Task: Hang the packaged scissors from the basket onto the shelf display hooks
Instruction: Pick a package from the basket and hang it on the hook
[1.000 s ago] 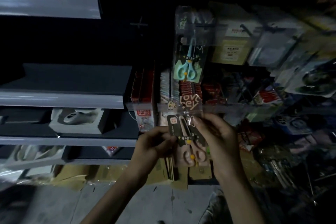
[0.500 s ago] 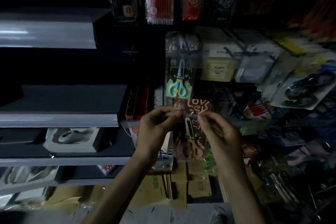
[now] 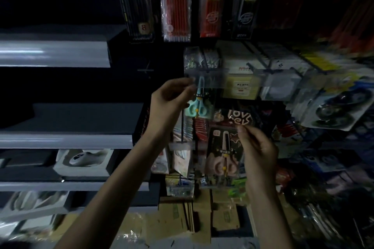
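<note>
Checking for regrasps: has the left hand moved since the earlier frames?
Yes. The left hand has let go of the pink scissors pack and risen from below the teal scissors pack to beside it.

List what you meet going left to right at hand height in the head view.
White box → left hand, pinching the clear tag strip → teal scissors → pink scissors pack → right hand, pinching that pack's top → black-roll pack.
</note>
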A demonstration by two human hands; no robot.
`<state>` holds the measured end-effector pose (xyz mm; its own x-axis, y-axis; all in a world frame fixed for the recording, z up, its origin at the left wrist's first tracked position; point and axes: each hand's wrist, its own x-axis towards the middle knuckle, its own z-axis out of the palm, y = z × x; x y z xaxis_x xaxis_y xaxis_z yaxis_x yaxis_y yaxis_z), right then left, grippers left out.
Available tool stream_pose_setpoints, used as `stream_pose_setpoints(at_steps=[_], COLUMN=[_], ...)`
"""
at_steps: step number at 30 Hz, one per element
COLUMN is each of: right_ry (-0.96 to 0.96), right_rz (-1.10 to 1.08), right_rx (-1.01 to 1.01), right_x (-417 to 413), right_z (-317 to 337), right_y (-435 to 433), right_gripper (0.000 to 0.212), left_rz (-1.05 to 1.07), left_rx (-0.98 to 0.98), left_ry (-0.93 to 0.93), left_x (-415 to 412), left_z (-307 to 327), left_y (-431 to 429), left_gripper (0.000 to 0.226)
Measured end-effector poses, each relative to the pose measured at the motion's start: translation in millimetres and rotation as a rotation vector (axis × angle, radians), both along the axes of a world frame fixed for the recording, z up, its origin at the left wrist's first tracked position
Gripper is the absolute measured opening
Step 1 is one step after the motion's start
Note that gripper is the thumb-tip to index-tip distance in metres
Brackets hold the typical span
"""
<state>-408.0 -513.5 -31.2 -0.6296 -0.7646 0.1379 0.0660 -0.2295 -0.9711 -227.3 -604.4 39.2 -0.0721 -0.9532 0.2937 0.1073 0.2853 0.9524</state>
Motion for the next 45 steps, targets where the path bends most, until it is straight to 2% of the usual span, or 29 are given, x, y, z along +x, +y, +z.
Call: stream_pose_setpoints(at_steps=[5,10,14,18,22,27,37,45], right_ry=[0.003,0.018,0.001,0.041,0.017,0.048,0.08,0.084], right_rz=[0.003,0.042,0.11,0.128,0.132,0.123,0.143,0.167], right_rx=[-0.008,-0.046,-0.076,-0.068,-0.101,-0.142,-0.186,-0.182], right_x=[3.1,12.8,20.3,23.5,27.7,32.1,31.7,29.1], right_z=[1.6,19.8,37.3,46.0,51.2,57.5,59.5,52.3], right_y=[-5.9,-19.7,-30.3,-40.7,-55.0,-71.5,-94.0,-101.4], right_gripper=[0.01,0.005,0.001,0.018,0.013,0.02,0.026,0.026], left_rz=[-0.106,-0.093,-0.079,-0.097,-0.104,-0.079,-0.048,-0.073], left_rx=[-0.091,-0.183,-0.223,-0.212,-0.216,-0.246,-0.27,-0.283], left_ry=[-0.045,-0.052,-0.103,-0.165,-0.212,-0.287,-0.303,-0.241], left_x=[4.1,5.2,9.5,14.7,18.0,18.0,17.1,15.1], left_z=[14.7,40.6,52.3,55.7,58.6,59.5,57.6,53.1], left_y=[15.9,23.9,25.5,27.9,28.6,28.5,22.3,19.6], left_gripper=[0.011,0.025,0.025,0.025,0.027,0.026,0.029,0.027])
